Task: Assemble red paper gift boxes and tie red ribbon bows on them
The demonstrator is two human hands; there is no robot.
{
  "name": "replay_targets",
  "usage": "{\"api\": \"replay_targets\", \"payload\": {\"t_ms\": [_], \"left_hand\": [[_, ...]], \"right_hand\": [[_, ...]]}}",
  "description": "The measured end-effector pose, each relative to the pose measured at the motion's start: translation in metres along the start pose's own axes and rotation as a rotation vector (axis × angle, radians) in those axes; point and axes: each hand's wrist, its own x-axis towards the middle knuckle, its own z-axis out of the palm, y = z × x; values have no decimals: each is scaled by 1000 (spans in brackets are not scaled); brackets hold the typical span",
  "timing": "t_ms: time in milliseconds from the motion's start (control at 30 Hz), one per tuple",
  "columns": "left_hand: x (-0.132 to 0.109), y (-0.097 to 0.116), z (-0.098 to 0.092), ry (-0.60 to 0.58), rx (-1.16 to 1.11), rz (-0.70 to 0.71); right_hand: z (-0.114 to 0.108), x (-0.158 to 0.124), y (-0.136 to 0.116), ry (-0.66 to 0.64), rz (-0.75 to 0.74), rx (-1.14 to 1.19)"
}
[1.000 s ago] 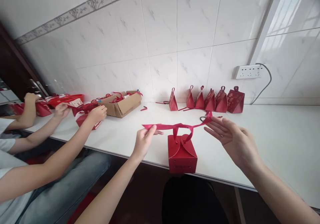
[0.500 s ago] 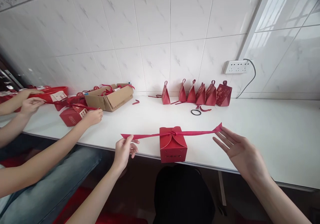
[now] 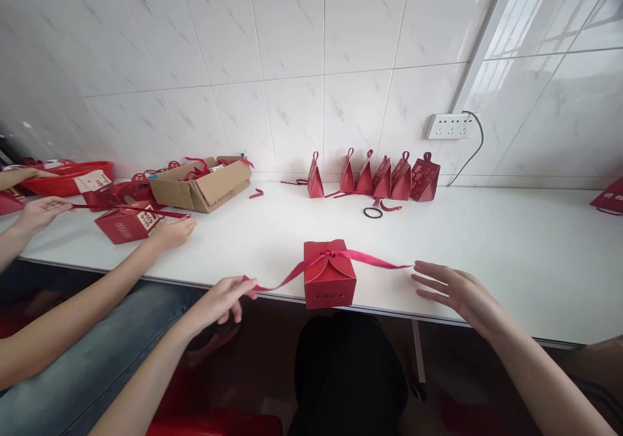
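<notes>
A red gift box [image 3: 329, 290] with scalloped top flaps stands at the table's front edge. Its red ribbon [image 3: 367, 258] is knotted on top, and the two tails stretch out to either side. My left hand [image 3: 221, 303] pinches the left tail close to its tip; that tail sags between the fingers and the box. On the other side, my right hand [image 3: 460, 290] is open, fingers stretched and apart. The right tail's tip lies just by those fingertips; whether they touch is unclear.
Several small red bags [image 3: 382, 180] line the wall, near a black ring [image 3: 372, 213]. Left, a cardboard box [image 3: 207, 189] holds red ribbons. Beside it, a co-worker's hands [image 3: 172, 231] stretch ribbon over another red box [image 3: 121, 225]. A power strip [image 3: 450, 126] hangs on the wall.
My right hand has let go of the ribbon's right tail and opened. Both tails, formerly taut, now hang slacker. My left hand has moved left and slightly down. The view has shifted a little right.
</notes>
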Motion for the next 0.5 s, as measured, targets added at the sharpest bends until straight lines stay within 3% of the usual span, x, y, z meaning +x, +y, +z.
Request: {"api": "replay_targets", "payload": {"t_ms": [33,67,133,167,200,300,400,500], "left_hand": [[-2,5,-8,24,128,-11],[-4,13,-13,122,248,3],[-6,33,-15,379,409,115],[-6,44,-11,425,431,199],[-4,55,-4,368,410,281],[7,77,26,-64,250,356],[22,76,47,-371,47,301],[30,62,54,-487,-191,273]], "right_hand": [[-2,2,-5,13,34,-184],[-1,4,-10,49,34,-357],[9,5,-24,121,-69,-587],[20,6,-30,111,-152,-637],[32,5,-35,56,-238,-646],[74,4,-42,-253,-369,-594],[100,7,-38,-450,-298,-584],[103,13,-30,-557,-147,-535]]}}
